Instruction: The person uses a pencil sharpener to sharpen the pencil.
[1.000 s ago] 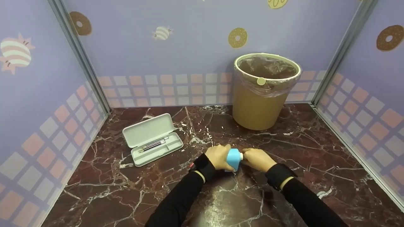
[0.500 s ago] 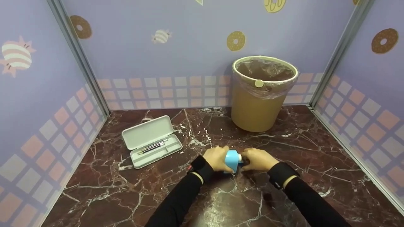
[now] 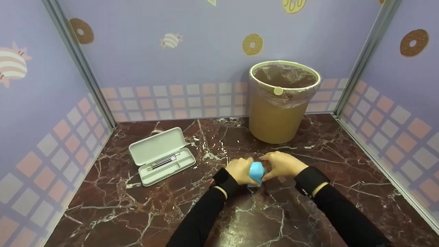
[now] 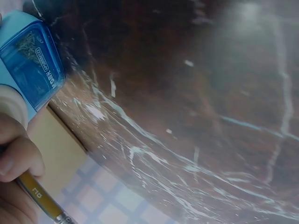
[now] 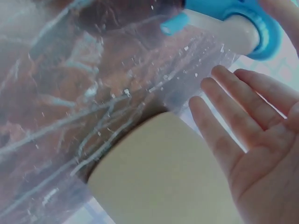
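My left hand [image 3: 239, 171] grips a light-blue crank pencil sharpener [image 3: 256, 171] just above the table. Shavings show through the sharpener's clear blue drawer [image 4: 32, 63] in the left wrist view. There, fingers [image 4: 21, 156] also curl round a yellow pencil [image 4: 39, 196], its metal ferrule pointing away from the sharpener; the head view hides this pencil. My right hand [image 3: 283, 164] is spread beside the sharpener's crank end. In the right wrist view its fingers [image 5: 224, 121] are straight, below the white crank arm [image 5: 205, 21] and blue knob [image 5: 174, 24]; whether the thumb touches the sharpener, I cannot tell.
An open pale pencil case [image 3: 157, 145] with several pencils [image 3: 164, 161] lies to the left. A tan bin [image 3: 277, 120] with a clear plastic liner stands behind my hands. Small white bits are scattered over the dark marble table [image 3: 113, 206]. Patterned walls enclose the back and sides.
My right hand has moved off the crank end and its fingers have spread. My left hand still holds the sharpener, which is turned slightly. The view has shifted a little.
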Tool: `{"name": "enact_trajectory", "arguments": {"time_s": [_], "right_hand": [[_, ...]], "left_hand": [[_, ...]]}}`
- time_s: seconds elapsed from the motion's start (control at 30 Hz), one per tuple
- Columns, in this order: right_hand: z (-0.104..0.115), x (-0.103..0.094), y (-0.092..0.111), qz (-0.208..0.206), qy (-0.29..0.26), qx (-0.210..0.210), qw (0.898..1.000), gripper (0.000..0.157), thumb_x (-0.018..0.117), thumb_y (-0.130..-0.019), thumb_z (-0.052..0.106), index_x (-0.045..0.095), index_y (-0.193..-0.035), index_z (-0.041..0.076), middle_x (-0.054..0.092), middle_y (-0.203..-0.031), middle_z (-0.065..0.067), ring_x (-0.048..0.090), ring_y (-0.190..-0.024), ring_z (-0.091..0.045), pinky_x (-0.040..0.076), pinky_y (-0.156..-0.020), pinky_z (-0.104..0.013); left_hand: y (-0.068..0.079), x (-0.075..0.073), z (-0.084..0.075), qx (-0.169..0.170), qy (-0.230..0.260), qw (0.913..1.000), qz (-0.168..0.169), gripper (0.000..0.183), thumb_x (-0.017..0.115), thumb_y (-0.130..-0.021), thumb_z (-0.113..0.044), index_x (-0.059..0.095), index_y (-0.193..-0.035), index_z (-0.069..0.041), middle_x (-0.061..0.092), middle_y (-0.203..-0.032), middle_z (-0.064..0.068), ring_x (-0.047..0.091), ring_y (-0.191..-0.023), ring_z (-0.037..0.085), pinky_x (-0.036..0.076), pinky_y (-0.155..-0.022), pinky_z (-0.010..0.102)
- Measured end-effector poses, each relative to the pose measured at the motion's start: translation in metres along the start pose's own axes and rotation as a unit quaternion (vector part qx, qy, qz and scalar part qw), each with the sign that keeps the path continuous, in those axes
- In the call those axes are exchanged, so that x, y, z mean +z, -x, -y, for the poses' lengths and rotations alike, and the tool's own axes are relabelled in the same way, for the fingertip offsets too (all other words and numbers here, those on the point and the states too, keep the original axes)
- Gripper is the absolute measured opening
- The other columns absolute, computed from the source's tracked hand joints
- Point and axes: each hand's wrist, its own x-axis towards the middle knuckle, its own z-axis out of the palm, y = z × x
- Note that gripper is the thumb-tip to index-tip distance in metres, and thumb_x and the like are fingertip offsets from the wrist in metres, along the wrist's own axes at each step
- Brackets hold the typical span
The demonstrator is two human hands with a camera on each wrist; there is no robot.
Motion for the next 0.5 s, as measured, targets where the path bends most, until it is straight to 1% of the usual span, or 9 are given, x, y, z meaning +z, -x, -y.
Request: {"name": "enact_trajectory", "arguments": {"time_s": [0.07, 0.2, 0.3, 0.4, 0.5], "right_hand": [[0.0, -0.003, 0.0, -0.001, 0.011, -0.006, 1.0, 0.071, 0.091, -0.072, 0.037, 0.068, -0.126, -0.004, 0.077, -0.113, -0.015, 0.074, -0.091, -0.026, 0.06, -0.084, -0.043], [0.001, -0.005, -0.001, 0.001, 0.013, -0.005, 1.0, 0.064, 0.091, -0.072, 0.033, 0.071, -0.122, -0.001, 0.079, -0.108, -0.012, 0.073, -0.086, -0.021, 0.06, -0.08, -0.039], [0.002, -0.005, -0.003, 0.004, 0.008, -0.012, 1.0, 0.053, 0.091, -0.072, 0.03, 0.075, -0.114, 0.002, 0.08, -0.102, -0.008, 0.071, -0.08, -0.017, 0.059, -0.074, -0.033], [0.003, -0.005, -0.005, 0.003, 0.008, -0.026, 1.0, 0.041, 0.091, -0.072, 0.027, 0.077, -0.104, 0.005, 0.079, -0.091, -0.005, 0.067, -0.072, -0.011, 0.055, -0.068, -0.028], [0.002, -0.004, -0.007, -0.003, 0.01, -0.035, 0.999, 0.035, 0.09, -0.072, 0.026, 0.078, -0.098, 0.007, 0.078, -0.085, -0.003, 0.064, -0.068, -0.008, 0.054, -0.065, -0.025]], "left_hand": [[-0.003, 0.001, -0.003, -0.002, -0.004, 1.0, 0.001, 0.071, 0.091, -0.062, -0.06, 0.064, -0.107, -0.012, 0.077, -0.094, 0.006, 0.076, -0.08, 0.025, 0.06, -0.068, 0.038], [-0.008, 0.002, -0.009, -0.003, -0.009, 1.0, -0.001, 0.072, 0.09, -0.062, -0.061, 0.064, -0.108, -0.012, 0.077, -0.095, 0.005, 0.076, -0.08, 0.024, 0.061, -0.067, 0.04], [-0.01, 0.004, -0.012, -0.002, -0.013, 0.9999, -0.003, 0.073, 0.09, -0.062, -0.062, 0.064, -0.109, -0.013, 0.078, -0.095, 0.004, 0.076, -0.081, 0.024, 0.061, -0.067, 0.04], [-0.01, 0.004, -0.012, -0.005, -0.015, 0.9999, -0.001, 0.073, 0.09, -0.062, -0.063, 0.064, -0.109, -0.013, 0.078, -0.096, 0.004, 0.077, -0.082, 0.023, 0.061, -0.068, 0.04], [-0.01, 0.004, -0.013, -0.008, -0.011, 0.9999, 0.002, 0.074, 0.091, -0.061, -0.062, 0.063, -0.109, -0.013, 0.078, -0.097, 0.005, 0.076, -0.083, 0.024, 0.061, -0.068, 0.041]]}}
